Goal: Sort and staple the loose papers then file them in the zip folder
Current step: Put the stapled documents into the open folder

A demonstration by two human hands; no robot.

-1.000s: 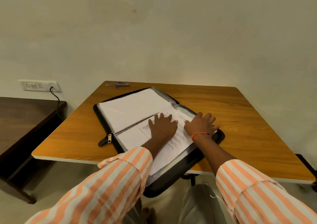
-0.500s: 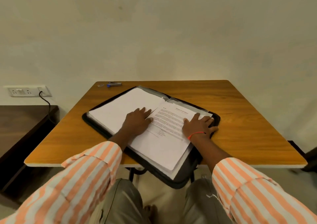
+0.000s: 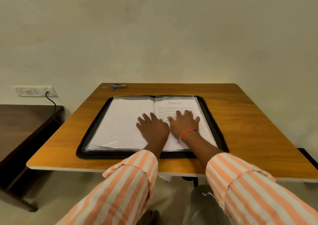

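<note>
1. Two arms reached in from the bottom edge. The left sleeve [image 3: 123, 187] and right sleeve [image 3: 249, 190], striped orange and white, were cut off by the frame.
2. Both hands lay palms down on the papers in the open zip folder [image 3: 111, 155], fingers straight and spread, gripping nothing.
3. The left hand [image 3: 152, 130] pressed the blank left stack [image 3: 120, 121] just beside the centre fold. The right hand [image 3: 185, 124], with a red thread [image 3: 187, 132] round its wrist, pressed the printed sheet [image 3: 177, 104].
4. The hands sat side by side, and whether they touched could not be told.
5. The folder lay flat in the middle of the wooden table [image 3: 249, 121], its black rim framing both stacks.
6. The sheet's print was too blurred to read, and the right fingertips [image 3: 186, 112] were smeared.
7. Near the table's far-left corner, well apart from the folder, lay the stapler [image 3: 119, 86]. A small metal bit [image 3: 105, 87] beside it was too small to identify.
8. A wall socket [image 3: 33, 91] with a black cord hung above a dark side table [image 3: 25, 121].
</note>
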